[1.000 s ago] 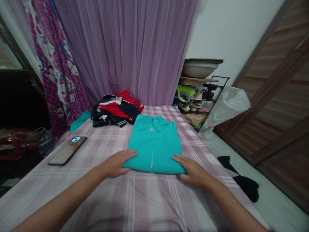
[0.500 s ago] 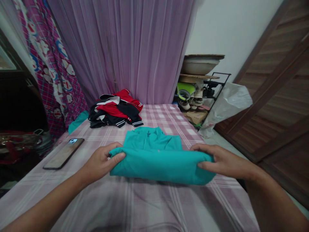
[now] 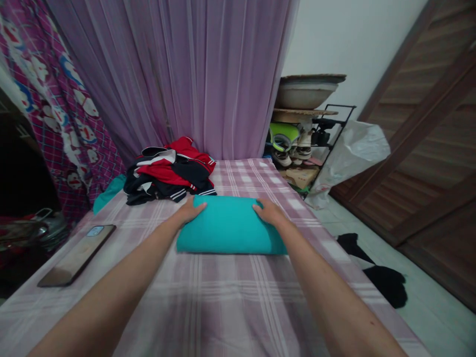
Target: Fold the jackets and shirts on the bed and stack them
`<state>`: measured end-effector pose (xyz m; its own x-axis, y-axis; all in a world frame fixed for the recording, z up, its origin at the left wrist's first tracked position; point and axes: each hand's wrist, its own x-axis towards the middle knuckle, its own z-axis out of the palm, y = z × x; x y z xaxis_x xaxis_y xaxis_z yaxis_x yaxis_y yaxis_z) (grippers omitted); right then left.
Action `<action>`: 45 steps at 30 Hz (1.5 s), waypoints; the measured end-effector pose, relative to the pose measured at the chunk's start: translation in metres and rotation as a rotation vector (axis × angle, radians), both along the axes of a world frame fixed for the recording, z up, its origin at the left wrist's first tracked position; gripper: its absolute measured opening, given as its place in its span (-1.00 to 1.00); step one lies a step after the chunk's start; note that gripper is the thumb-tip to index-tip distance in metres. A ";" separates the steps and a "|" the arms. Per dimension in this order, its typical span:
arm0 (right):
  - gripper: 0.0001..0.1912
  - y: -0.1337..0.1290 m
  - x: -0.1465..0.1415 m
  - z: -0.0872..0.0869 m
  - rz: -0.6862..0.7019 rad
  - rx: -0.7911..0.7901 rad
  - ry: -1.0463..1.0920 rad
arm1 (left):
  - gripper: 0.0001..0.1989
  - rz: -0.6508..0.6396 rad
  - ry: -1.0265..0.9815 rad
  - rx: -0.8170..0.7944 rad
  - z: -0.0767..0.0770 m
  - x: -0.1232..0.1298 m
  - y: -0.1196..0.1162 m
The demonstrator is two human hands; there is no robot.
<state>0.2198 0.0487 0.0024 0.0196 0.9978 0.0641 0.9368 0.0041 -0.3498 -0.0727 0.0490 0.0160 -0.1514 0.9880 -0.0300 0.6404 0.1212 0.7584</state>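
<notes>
A folded teal garment (image 3: 230,225) lies as a neat rectangle on the plaid bedsheet (image 3: 223,307). My left hand (image 3: 191,210) is at its far left corner, thumb on top and the other fingers hidden beyond the edge. At the far right corner, my right hand (image 3: 268,211) grips the cloth the same way, its thumb on the top face. Both forearms reach forward on either side of the garment.
A phone (image 3: 78,255) lies on the left of the bed. Behind it are a red and navy clothing pile (image 3: 171,171) and a teal cloth (image 3: 109,193). A shoe rack (image 3: 305,144) stands back right; dark cloth (image 3: 386,285) is on the floor.
The near part of the garment has been folded over onto its far part, covering the collar. Both hands have moved forward and closer together. The view has shifted slightly.
</notes>
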 end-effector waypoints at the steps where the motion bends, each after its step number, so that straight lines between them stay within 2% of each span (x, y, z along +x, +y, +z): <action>1: -0.51 -0.004 -0.003 -0.008 0.006 0.014 -0.008 | -0.27 -0.005 0.062 -0.017 -0.009 0.002 -0.003; 4: -0.49 -0.017 -0.009 -0.018 -0.012 0.133 -0.061 | -0.22 -0.004 0.271 -0.014 -0.030 0.004 -0.012; 7: -0.47 -0.028 -0.018 -0.015 0.010 0.267 -0.102 | -0.27 0.001 0.368 0.020 -0.036 0.002 -0.020; 9: -0.46 -0.035 -0.027 -0.014 0.085 0.294 -0.120 | -0.32 0.005 0.446 0.039 -0.031 0.002 -0.025; 12: -0.43 -0.044 -0.043 -0.020 0.174 0.187 -0.155 | -0.46 -0.030 0.630 0.191 -0.015 0.012 -0.030; 14: -0.40 -0.047 -0.050 -0.027 0.175 0.109 -0.172 | -0.55 -0.118 0.722 0.323 -0.006 0.026 -0.031; 16: -0.39 -0.048 -0.050 -0.030 0.171 0.074 -0.169 | -0.57 -0.217 0.756 0.390 -0.004 0.042 -0.030; 18: -0.40 -0.049 -0.048 -0.024 0.178 0.037 -0.159 | -0.54 -0.271 0.758 0.365 -0.010 0.056 -0.028; 21: -0.46 -0.047 -0.048 -0.001 0.185 0.006 -0.133 | -0.47 -0.290 0.745 0.235 -0.029 0.067 -0.024; 23: -0.48 -0.042 -0.055 0.015 0.178 0.082 -0.091 | -0.45 -0.302 0.740 0.194 -0.039 0.067 -0.023; 25: -0.47 -0.035 -0.065 0.023 0.187 0.204 -0.056 | -0.46 -0.306 0.740 0.205 -0.045 0.065 -0.023; 27: -0.46 -0.027 -0.074 0.018 0.216 0.252 -0.063 | -0.47 -0.312 0.734 0.219 -0.046 0.062 -0.023; 30: -0.44 -0.020 -0.074 -0.006 0.209 0.108 -0.098 | -0.47 -0.342 0.714 0.223 -0.048 0.054 -0.021; 32: -0.41 -0.018 -0.065 -0.022 0.163 0.019 -0.112 | -0.44 -0.343 0.710 0.201 -0.050 0.049 -0.018; 34: -0.38 -0.019 -0.052 -0.032 0.125 -0.003 -0.129 | -0.41 -0.311 0.722 0.183 -0.052 0.044 -0.016; 40: -0.36 -0.028 -0.025 -0.038 0.063 -0.033 -0.140 | -0.37 -0.136 0.694 0.166 -0.066 0.029 -0.017; 45: -0.39 -0.040 -0.019 -0.043 0.001 -0.025 -0.162 | -0.38 -0.095 0.616 0.202 -0.084 0.007 -0.021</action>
<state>0.2011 0.0085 -0.0405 0.0100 0.9991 0.0417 0.9809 -0.0017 -0.1944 -0.0660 0.0281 -0.0684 0.0068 0.9749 0.2223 0.9659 -0.0640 0.2509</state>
